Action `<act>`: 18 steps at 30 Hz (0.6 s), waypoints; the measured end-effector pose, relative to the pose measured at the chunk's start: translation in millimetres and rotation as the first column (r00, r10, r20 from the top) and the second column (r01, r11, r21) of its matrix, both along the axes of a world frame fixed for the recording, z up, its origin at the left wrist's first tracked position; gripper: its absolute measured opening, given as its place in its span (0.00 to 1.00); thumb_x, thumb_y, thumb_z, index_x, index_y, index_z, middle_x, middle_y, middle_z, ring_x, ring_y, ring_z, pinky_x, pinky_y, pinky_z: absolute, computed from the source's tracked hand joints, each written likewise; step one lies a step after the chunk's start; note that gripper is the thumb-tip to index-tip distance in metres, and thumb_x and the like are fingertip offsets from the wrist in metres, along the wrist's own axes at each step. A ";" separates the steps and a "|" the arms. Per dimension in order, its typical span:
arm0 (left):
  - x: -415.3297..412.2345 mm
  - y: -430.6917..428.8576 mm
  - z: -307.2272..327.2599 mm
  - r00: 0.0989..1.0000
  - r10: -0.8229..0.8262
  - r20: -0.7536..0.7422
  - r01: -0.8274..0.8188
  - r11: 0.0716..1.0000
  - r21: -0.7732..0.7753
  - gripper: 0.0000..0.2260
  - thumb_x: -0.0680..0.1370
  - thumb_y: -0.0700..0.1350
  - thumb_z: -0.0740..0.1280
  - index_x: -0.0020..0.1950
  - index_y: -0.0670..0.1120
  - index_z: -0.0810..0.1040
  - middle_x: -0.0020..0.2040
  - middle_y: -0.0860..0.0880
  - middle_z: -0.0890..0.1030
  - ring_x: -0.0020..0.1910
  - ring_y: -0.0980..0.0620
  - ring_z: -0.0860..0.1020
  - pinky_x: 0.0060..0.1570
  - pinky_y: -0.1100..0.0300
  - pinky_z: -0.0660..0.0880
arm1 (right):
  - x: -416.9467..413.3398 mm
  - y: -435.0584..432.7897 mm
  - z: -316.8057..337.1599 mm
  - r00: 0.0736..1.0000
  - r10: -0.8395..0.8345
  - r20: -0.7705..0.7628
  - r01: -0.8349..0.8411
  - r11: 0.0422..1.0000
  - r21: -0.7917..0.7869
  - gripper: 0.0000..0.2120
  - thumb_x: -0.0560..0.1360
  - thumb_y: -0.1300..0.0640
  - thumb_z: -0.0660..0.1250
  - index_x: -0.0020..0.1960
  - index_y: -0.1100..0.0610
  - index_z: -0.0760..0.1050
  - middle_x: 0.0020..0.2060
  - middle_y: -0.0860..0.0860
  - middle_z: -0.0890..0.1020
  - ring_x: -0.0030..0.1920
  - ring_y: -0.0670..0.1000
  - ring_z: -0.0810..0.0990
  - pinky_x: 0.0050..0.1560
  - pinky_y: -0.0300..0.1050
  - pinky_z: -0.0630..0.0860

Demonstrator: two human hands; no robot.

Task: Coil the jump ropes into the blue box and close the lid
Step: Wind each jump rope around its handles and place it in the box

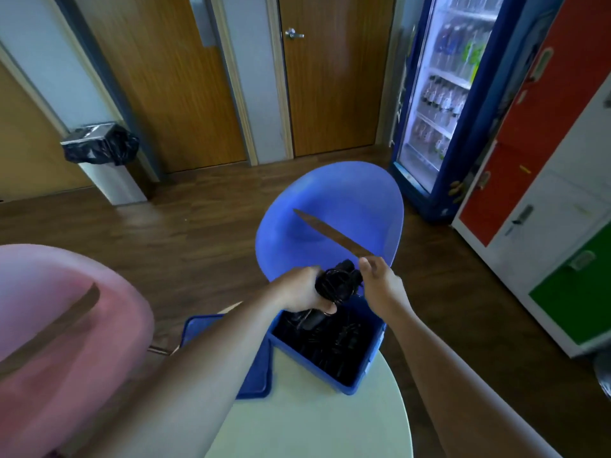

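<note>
A black coiled jump rope (335,281) with its handles bunched together hangs just above the open blue box (362,375). My left hand (302,290) grips the bundle from the left. My right hand (380,280) is at the bundle's right side, its fingertips at the cord; the image is blurred there. The box stands on a white round table (307,424) and holds several more black ropes. Its blue lid (254,368) lies flat on the table to the left of the box, partly under my left forearm.
A blue chair (334,206) stands right behind the table, a pink chair (59,325) to the left. A drinks fridge (443,104) and coloured lockers (555,193) line the right wall. A bin with a black bag (102,150) stands at the back left.
</note>
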State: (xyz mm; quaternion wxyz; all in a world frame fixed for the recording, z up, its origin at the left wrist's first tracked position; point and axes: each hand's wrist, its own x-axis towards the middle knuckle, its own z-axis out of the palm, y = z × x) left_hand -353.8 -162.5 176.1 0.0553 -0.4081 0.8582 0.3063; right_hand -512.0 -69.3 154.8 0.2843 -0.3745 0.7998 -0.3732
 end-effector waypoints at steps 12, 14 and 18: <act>-40.5 46.4 -121.8 0.941 0.232 0.246 -0.275 0.949 0.156 0.44 0.58 0.71 0.71 0.67 0.44 0.76 0.63 0.41 0.78 0.58 0.40 0.79 0.54 0.53 0.76 | -7.0 56.9 -91.2 0.996 -0.088 -0.027 0.092 0.964 0.249 0.16 0.80 0.57 0.64 0.66 0.57 0.68 0.59 0.58 0.75 0.56 0.61 0.78 0.52 0.51 0.74; -43.7 50.8 -128.7 0.936 0.265 0.233 -0.295 0.950 0.105 0.45 0.61 0.70 0.71 0.69 0.43 0.74 0.65 0.41 0.77 0.60 0.39 0.78 0.56 0.51 0.76 | -4.0 58.2 -94.1 0.996 -0.092 -0.011 0.092 0.969 0.230 0.17 0.80 0.60 0.62 0.68 0.56 0.67 0.61 0.58 0.73 0.56 0.61 0.78 0.54 0.53 0.76; -37.6 55.3 -130.7 0.946 0.189 0.263 -0.207 0.977 0.042 0.39 0.67 0.69 0.72 0.68 0.43 0.73 0.66 0.42 0.75 0.62 0.39 0.77 0.56 0.51 0.74 | 4.7 59.8 -97.2 0.992 -0.129 -0.007 0.128 0.970 0.204 0.17 0.81 0.62 0.59 0.69 0.56 0.66 0.61 0.58 0.71 0.53 0.61 0.78 0.55 0.59 0.78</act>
